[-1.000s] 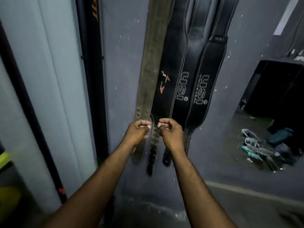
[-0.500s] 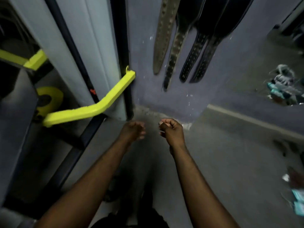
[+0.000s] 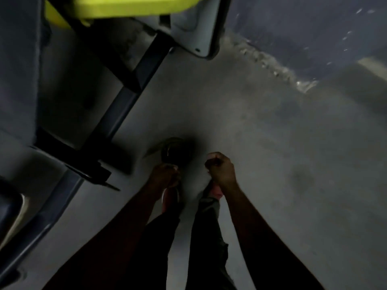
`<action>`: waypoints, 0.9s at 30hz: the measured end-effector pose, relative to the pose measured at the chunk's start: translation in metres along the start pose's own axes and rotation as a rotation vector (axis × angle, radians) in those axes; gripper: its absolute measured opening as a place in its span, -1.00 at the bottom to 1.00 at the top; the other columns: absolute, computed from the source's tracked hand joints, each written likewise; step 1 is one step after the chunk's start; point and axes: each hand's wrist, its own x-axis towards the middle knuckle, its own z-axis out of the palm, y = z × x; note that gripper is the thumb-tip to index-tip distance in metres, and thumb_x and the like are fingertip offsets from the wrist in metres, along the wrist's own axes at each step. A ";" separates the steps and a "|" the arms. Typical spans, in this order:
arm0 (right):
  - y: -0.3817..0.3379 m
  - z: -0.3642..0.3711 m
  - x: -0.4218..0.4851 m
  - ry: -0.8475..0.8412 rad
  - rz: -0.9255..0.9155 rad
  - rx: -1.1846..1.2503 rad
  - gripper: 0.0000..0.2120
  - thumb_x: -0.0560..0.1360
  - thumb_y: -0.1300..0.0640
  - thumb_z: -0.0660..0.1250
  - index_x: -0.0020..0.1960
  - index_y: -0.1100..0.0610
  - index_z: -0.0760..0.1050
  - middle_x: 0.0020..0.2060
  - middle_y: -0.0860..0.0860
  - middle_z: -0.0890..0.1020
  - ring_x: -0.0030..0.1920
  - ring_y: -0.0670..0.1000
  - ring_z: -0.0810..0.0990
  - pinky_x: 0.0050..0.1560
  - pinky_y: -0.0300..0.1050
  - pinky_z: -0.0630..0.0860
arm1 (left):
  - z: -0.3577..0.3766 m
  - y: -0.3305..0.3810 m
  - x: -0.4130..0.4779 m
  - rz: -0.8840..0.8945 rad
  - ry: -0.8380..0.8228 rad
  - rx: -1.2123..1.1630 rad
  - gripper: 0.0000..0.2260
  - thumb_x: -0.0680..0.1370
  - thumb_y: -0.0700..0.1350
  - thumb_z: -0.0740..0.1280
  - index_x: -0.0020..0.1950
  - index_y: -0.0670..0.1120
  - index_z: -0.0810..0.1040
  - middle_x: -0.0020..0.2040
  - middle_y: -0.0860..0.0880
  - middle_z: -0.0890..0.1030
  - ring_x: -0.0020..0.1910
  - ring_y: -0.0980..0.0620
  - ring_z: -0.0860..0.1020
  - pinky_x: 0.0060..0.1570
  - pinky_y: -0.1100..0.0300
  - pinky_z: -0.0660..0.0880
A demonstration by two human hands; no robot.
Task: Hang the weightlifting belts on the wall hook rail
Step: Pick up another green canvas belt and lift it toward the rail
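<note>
Looking straight down at the grey floor (image 3: pixel 272 143) here. A dark coiled belt (image 3: pixel 177 150) sits on it mid-frame, pretty blurry tbh. The left hand (image 3: pixel 165 174) is right at its lower edge with fingers curled, but I can't tell if it's gripping it. The right hand (image 3: pixel 221 170) is a closed fist just to the right, holding nothing. There's a yellow-and-black machine frame (image 3: pixel 125 97) in the upper left.
</note>
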 end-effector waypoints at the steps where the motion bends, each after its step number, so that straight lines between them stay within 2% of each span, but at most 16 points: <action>1: 0.014 0.019 0.017 -0.032 -0.005 -0.066 -0.72 0.32 -0.03 0.34 -0.02 0.03 0.63 -0.04 0.13 0.72 0.01 0.20 0.69 0.15 0.16 0.59 | -0.010 -0.014 0.025 -0.008 0.007 0.004 -0.90 0.62 -0.26 0.27 -0.07 -0.14 0.53 -0.14 -0.13 0.59 -0.23 -0.03 0.57 -0.44 0.31 0.56; 3: 0.039 0.055 0.050 -0.093 -0.060 -0.213 -0.75 0.44 0.09 0.42 0.10 0.13 0.64 0.02 0.15 0.71 0.07 0.21 0.67 0.17 0.03 0.57 | -0.028 -0.040 0.082 -0.025 0.020 -0.030 -0.95 0.62 -0.25 0.28 -0.01 -0.17 0.54 -0.08 -0.18 0.60 -0.19 -0.06 0.58 -0.38 0.27 0.59; 5: 0.066 0.090 0.085 -0.117 -0.151 -0.369 -0.80 0.50 0.18 0.41 0.09 0.22 0.67 0.06 0.19 0.70 0.08 0.19 0.67 0.08 -0.06 0.56 | -0.042 -0.060 0.138 -0.025 0.051 -0.066 -0.86 0.61 -0.24 0.30 0.16 -0.21 0.52 0.02 -0.21 0.60 -0.13 -0.08 0.61 -0.21 0.15 0.60; 8: 0.126 0.146 0.154 -0.282 -0.184 -0.481 -0.71 0.41 0.04 0.28 -0.17 0.19 0.72 -0.19 0.15 0.73 -0.21 0.16 0.73 -0.34 -0.11 0.61 | -0.057 -0.085 0.220 -0.018 0.056 -0.129 -0.85 0.65 -0.21 0.23 0.20 -0.16 0.50 0.02 -0.14 0.59 -0.09 -0.05 0.59 -0.05 0.06 0.53; 9: 0.137 0.161 0.172 -0.268 -0.198 -0.557 -0.70 0.43 0.03 0.28 -0.13 0.20 0.71 -0.17 0.15 0.73 -0.19 0.18 0.73 -0.31 -0.10 0.61 | -0.059 -0.091 0.243 -0.031 0.045 -0.155 -0.84 0.67 -0.21 0.18 0.19 -0.16 0.49 -0.01 -0.12 0.58 -0.11 -0.04 0.57 -0.05 0.07 0.50; 10: 0.145 0.178 0.184 -0.305 -0.188 -0.663 -0.71 0.50 0.07 0.30 0.02 0.23 0.69 -0.03 0.18 0.71 -0.04 0.21 0.71 -0.14 -0.04 0.61 | -0.060 -0.098 0.266 -0.032 0.035 -0.162 -0.81 0.68 -0.21 0.14 0.23 -0.18 0.49 -0.02 -0.10 0.56 -0.11 -0.03 0.55 -0.05 0.09 0.49; 12: 0.159 0.203 0.211 -0.326 -0.243 -0.868 -0.63 0.65 0.09 0.22 0.41 0.21 0.46 0.36 0.18 0.52 0.38 0.19 0.47 0.32 -0.02 0.38 | -0.062 -0.111 0.310 -0.002 0.049 -0.033 -0.70 0.67 -0.25 0.16 0.40 -0.26 0.39 0.09 -0.13 0.56 0.02 -0.09 0.57 0.02 0.06 0.51; 13: 0.174 0.213 0.228 -0.343 -0.267 -0.884 -0.57 0.68 0.07 0.15 0.52 0.18 0.31 0.48 0.17 0.39 0.49 0.15 0.33 0.44 -0.07 0.23 | -0.062 -0.117 0.328 0.033 0.072 0.119 -0.65 0.66 -0.26 0.17 0.45 -0.28 0.34 0.20 -0.18 0.54 0.15 -0.15 0.56 0.11 0.01 0.52; 15: 0.191 0.233 0.253 -0.408 -0.270 -0.958 -0.48 0.70 0.04 0.08 0.60 0.18 0.07 0.58 0.16 0.17 0.58 0.12 0.14 0.53 -0.09 0.02 | -0.060 -0.126 0.360 0.053 0.095 0.223 -0.61 0.66 -0.25 0.18 0.48 -0.29 0.31 0.42 -0.26 0.43 0.39 -0.23 0.45 0.32 -0.02 0.43; 17: 0.207 0.253 0.275 -0.460 -0.248 -0.941 -0.46 0.69 0.01 0.12 0.59 0.18 0.09 0.58 0.16 0.18 0.58 0.13 0.15 0.53 -0.07 0.03 | -0.063 -0.137 0.384 0.036 0.087 0.282 -0.61 0.67 -0.21 0.17 0.49 -0.28 0.32 0.50 -0.25 0.34 0.50 -0.19 0.31 0.46 0.10 0.18; 20: 0.214 0.259 0.286 -0.468 -0.233 -0.944 -0.54 0.69 0.03 0.14 0.53 0.18 0.27 0.50 0.16 0.36 0.51 0.14 0.29 0.46 -0.05 0.17 | -0.073 -0.151 0.402 0.050 0.050 0.365 -0.60 0.64 -0.24 0.25 0.46 -0.32 0.34 0.50 -0.26 0.32 0.53 -0.18 0.25 0.45 0.29 0.04; 22: 0.211 0.251 0.284 -0.439 -0.282 -0.943 -0.55 0.69 0.01 0.12 0.52 0.17 0.28 0.48 0.14 0.38 0.49 0.14 0.32 0.44 -0.05 0.21 | -0.072 -0.151 0.394 0.118 -0.003 0.341 -0.55 0.60 -0.29 0.30 0.46 -0.38 0.31 0.48 -0.31 0.32 0.51 -0.27 0.28 0.43 0.35 0.13; 23: 0.206 0.242 0.282 -0.422 -0.304 -0.960 -0.55 0.70 0.00 0.11 0.52 0.17 0.30 0.46 0.14 0.40 0.48 0.13 0.34 0.42 -0.06 0.24 | -0.069 -0.148 0.387 0.096 0.015 0.228 -0.55 0.61 -0.29 0.28 0.47 -0.37 0.29 0.47 -0.31 0.35 0.47 -0.27 0.34 0.43 0.25 0.25; 24: 0.197 0.230 0.277 -0.397 -0.314 -0.950 -0.56 0.70 0.00 0.10 0.51 0.17 0.31 0.44 0.14 0.43 0.46 0.13 0.37 0.40 -0.06 0.27 | -0.065 -0.141 0.376 0.076 0.059 0.125 -0.57 0.64 -0.28 0.24 0.49 -0.33 0.28 0.42 -0.27 0.41 0.39 -0.23 0.44 0.34 0.12 0.39; 25: 0.183 0.217 0.269 -0.382 -0.319 -0.913 -0.57 0.70 0.01 0.10 0.50 0.18 0.33 0.43 0.15 0.44 0.45 0.14 0.38 0.40 -0.05 0.28 | -0.061 -0.133 0.360 0.059 0.110 0.047 -0.59 0.65 -0.27 0.21 0.50 -0.27 0.28 0.33 -0.21 0.48 0.25 -0.14 0.53 0.19 0.09 0.48; 27: 0.151 0.185 0.253 -0.384 -0.363 -0.761 -0.57 0.68 0.05 0.16 0.47 0.24 0.37 0.41 0.20 0.47 0.44 0.19 0.41 0.44 0.03 0.32 | -0.049 -0.111 0.323 0.131 0.110 0.031 -0.58 0.66 -0.28 0.19 0.52 -0.16 0.26 0.15 -0.03 0.54 0.02 0.08 0.53 0.00 0.23 0.47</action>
